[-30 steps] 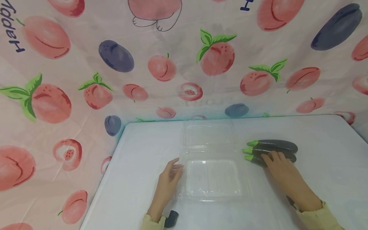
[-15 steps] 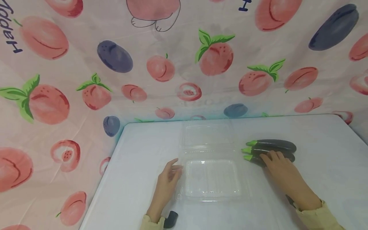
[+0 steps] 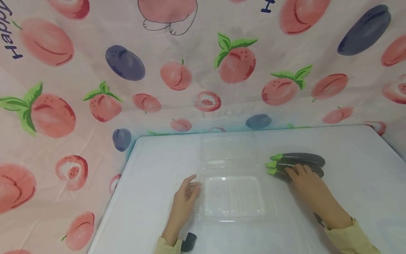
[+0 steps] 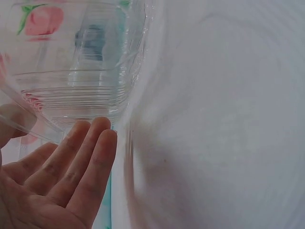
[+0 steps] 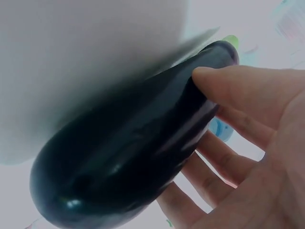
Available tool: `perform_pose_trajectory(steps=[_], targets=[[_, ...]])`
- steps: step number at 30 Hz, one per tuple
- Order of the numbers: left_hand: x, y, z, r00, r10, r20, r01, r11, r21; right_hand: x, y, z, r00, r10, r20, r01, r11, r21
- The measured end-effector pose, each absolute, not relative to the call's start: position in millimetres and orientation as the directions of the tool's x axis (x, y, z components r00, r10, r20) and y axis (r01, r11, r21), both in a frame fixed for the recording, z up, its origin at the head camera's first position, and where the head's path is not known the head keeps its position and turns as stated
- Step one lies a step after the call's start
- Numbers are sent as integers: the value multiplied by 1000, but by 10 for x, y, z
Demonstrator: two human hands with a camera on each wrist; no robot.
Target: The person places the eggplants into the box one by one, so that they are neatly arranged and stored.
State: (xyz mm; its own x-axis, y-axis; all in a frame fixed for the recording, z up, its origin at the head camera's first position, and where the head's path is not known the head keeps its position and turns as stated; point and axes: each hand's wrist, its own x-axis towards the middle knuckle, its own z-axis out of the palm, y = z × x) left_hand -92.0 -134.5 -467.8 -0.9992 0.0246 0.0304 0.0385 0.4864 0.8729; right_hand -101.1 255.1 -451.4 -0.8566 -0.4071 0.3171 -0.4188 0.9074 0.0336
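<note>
Three dark eggplants lie side by side on the right of the table, green stems to the left: a back one (image 3: 302,158), a middle one (image 3: 283,164) and a front one (image 3: 280,175). My right hand (image 3: 307,183) grips the front eggplant, thumb on one side and fingers on the other; the right wrist view shows this dark glossy eggplant (image 5: 119,148) close up. A clear plastic clamshell box (image 3: 233,219) lies unfolded in the middle. At its left edge, my left hand (image 3: 185,197) has its fingers loosely extended, fingertips right at the rim (image 4: 62,133).
The box's lid (image 3: 229,150) lies flat toward the back of the white table (image 3: 158,158). A fruit-print cloth (image 3: 190,46) covers the wall behind and to the left. Dark wrist devices (image 3: 189,242) sit at both sleeves.
The head view has slid very slightly, moving the scene a little left. Both hands, the eggplants and the box keep their places.
</note>
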Motion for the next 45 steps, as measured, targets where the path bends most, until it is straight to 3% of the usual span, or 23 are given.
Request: perform_pose_trajectory(steps=[22, 30, 38, 45], targets=[[-920, -1346, -4711, -999, 18, 30, 35, 484, 875, -1054, 2434, -4253, -879, -367, 305, -398, 917, -44], [-920, -1345, -4712, -1000, 15, 14, 19, 478, 878, -1100, 2414, -4206, -844, -402, 354, -436, 900, -19], [-919, -1337, -4701, -1000, 10, 1, 6, 458, 889, -1125, 2409, -4139, -876, -377, 300, -402, 915, -22], [-917, -1332, -4697, -1000, 12, -7, 0, 449, 893, -1133, 2401, -4109, -860, -370, 351, -404, 914, -26]])
